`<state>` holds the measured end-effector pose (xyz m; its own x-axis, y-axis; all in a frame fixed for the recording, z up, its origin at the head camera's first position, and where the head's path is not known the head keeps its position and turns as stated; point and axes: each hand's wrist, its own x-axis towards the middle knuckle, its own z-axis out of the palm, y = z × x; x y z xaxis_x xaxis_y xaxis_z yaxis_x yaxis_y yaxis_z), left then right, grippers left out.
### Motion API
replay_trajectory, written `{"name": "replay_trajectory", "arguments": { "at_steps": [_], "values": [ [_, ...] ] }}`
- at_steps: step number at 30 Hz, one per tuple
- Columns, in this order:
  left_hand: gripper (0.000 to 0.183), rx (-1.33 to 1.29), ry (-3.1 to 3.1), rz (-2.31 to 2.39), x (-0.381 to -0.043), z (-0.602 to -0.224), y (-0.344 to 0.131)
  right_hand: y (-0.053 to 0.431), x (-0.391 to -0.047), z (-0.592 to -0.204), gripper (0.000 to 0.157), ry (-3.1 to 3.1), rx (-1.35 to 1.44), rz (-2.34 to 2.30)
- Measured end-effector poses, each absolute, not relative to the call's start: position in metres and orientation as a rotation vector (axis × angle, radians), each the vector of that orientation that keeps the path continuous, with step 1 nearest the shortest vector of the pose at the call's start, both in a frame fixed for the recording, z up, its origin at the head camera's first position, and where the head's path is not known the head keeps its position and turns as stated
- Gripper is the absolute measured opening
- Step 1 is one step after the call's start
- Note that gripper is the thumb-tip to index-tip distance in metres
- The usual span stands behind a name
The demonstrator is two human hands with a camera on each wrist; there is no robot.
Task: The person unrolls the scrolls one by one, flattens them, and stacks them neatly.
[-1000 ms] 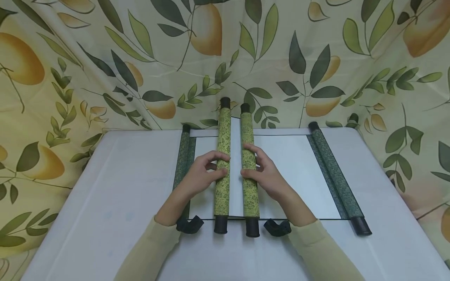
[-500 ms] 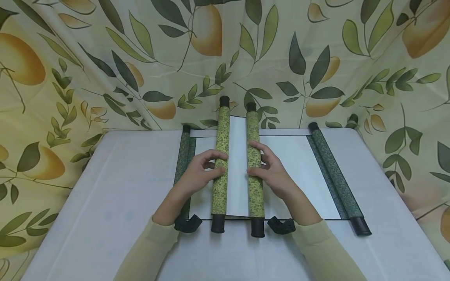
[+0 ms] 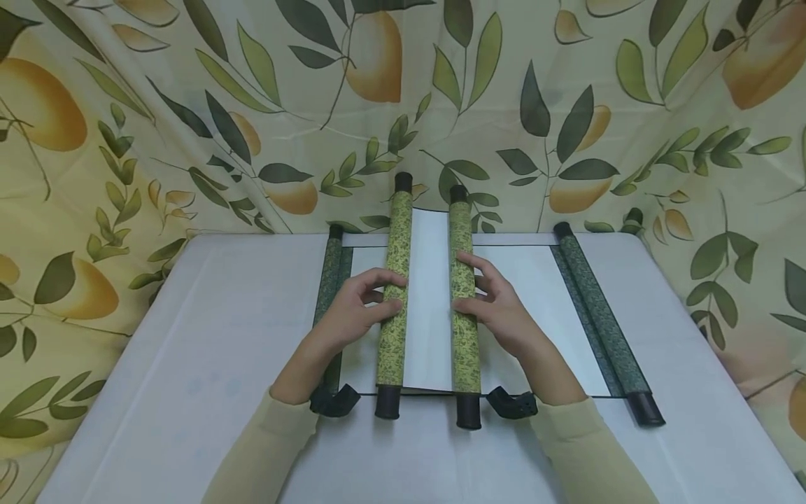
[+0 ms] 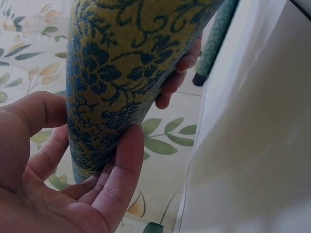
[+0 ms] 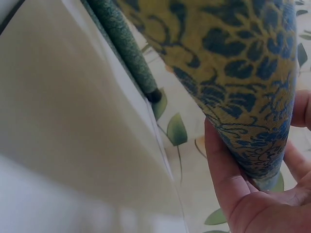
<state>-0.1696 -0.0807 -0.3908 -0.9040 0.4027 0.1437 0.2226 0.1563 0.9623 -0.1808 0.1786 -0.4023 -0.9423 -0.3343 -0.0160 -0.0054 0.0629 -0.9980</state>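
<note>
A hanging scroll with yellow-green patterned rolls and black end caps is partly unrolled, its white strip [image 3: 429, 301] showing between the rolls. My left hand [image 3: 352, 308] grips the left roll [image 3: 393, 343], thumb and fingers curled round it. On the other side, my right hand [image 3: 506, 308] holds the right roll [image 3: 466, 350] the same way. Up close in the left wrist view, the roll's cloth [image 4: 116, 63] is yellow with dark blue flowers. Under these rolls a second scroll lies open on the table, with a white sheet [image 3: 535, 273] and dark green rolls at its ends.
The green scroll's left roll [image 3: 329, 280] is partly behind my left arm, and its right roll [image 3: 601, 315] slants along the right. Both lie on a white tabletop [image 3: 245, 315]. Patterned cloth [image 3: 491, 126] with fruit and leaves hangs behind. Dark straps [image 3: 335, 401] sit at the wrists.
The right hand has moved right with its roll, and the left roll has shifted slightly left. The gap between the rolls is wider, showing more of the white strip.
</note>
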Motion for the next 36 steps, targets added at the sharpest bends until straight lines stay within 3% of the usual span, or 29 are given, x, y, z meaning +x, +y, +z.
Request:
{"name": "replay_trajectory", "arguments": {
  "at_steps": [14, 36],
  "values": [
    [0.030, 0.602, 2.275, 1.841, -0.152, -0.354, -0.080, 0.190, -0.183, -0.402, 0.072, 2.056, -0.351, -2.008],
    [0.031, 0.614, 2.233, 1.845, -0.152, -0.353, -0.086, 0.200, -0.185, -0.396, 0.071, 2.106, -0.347, -1.985]
  ]
}}
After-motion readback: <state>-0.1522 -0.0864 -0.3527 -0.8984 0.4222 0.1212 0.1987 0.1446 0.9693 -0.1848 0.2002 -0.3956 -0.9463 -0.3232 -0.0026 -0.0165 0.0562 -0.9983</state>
